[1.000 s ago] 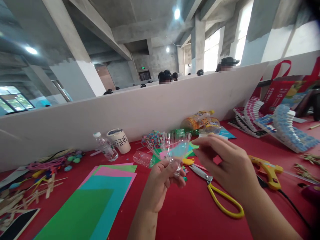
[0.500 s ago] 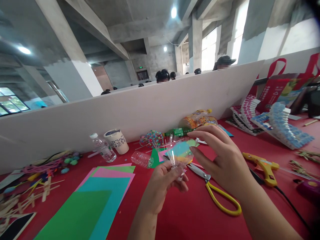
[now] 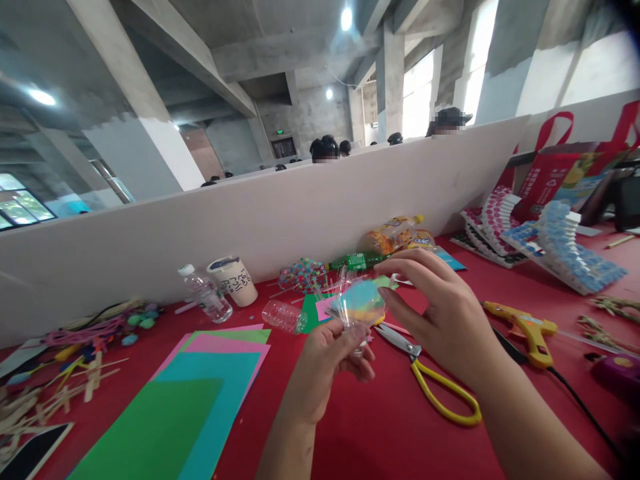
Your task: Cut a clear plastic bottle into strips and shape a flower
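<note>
My left hand [image 3: 327, 363] pinches the neck end of a clear plastic bottle piece [image 3: 361, 303], its fingers closed around it. The wide end of the piece points up and away, with thin cut strips fanning out on its left side. My right hand [image 3: 440, 300] is just right of the piece, fingers apart and curved; whether a fingertip touches the plastic I cannot tell. Below and between the hands lie yellow-handled scissors [image 3: 430, 383] on the red table [image 3: 380, 440].
Coloured paper sheets [image 3: 165, 413] lie left. Behind are a clear bottle [image 3: 207, 297], a cup [image 3: 235, 280], a cut bottle part [image 3: 283, 317] and a green bottle [image 3: 357, 262] by the white partition [image 3: 300, 213]. A yellow glue gun [image 3: 525, 330] with its cord lies right.
The bottle piece has turned slightly in my left hand, and its wide side shows rounder. My right hand has hardly moved.
</note>
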`<state>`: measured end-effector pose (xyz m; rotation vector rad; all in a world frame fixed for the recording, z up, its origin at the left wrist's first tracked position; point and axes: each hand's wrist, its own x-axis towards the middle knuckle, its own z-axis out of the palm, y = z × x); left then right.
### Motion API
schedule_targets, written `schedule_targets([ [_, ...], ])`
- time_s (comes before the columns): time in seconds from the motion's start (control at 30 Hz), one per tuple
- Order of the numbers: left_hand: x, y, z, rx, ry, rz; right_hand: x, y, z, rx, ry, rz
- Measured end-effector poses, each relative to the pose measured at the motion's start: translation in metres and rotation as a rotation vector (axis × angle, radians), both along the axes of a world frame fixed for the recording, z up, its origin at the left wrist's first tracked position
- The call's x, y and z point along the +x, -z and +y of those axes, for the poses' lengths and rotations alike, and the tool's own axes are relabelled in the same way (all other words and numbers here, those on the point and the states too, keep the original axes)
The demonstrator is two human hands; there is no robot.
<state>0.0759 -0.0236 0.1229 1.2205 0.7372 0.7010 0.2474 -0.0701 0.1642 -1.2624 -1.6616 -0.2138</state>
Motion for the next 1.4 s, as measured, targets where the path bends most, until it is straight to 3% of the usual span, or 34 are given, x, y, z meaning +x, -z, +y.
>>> schedule_targets([
  [0.4, 0.001, -0.001, 0.0, -0.02, -0.037, 0.038, 0.0, -0.002, 0.001, 0.044, -0.056, 0.115],
  [0.6, 0.002, -0.003, 0.0, -0.041, -0.033, 0.01, -0.005, 0.004, -0.002, -0.161, -0.201, 0.32],
  [0.7, 0.0, -0.003, 0.0, -0.061, -0.021, -0.04, -0.007, 0.007, -0.003, -0.182, -0.247, 0.378],
  [0.93, -0.004, -0.003, -0.002, -0.134, 0.064, -0.201, -0.003, 0.006, -0.002, -0.15, -0.239, 0.496],
  [1.1, -0.001, -0.003, -0.004, -0.175, 0.029, -0.24, -0.007, 0.004, -0.008, -0.042, -0.181, 0.384],
  [1.27, -0.002, -0.005, -0.005, -0.142, 0.006, -0.251, -0.014, 0.001, -0.011, -0.195, -0.391, 0.498],
  [1.4, -0.002, -0.009, -0.007, -0.098, 0.015, -0.235, -0.016, 0.002, -0.005, -0.281, -0.408, 0.515],
])
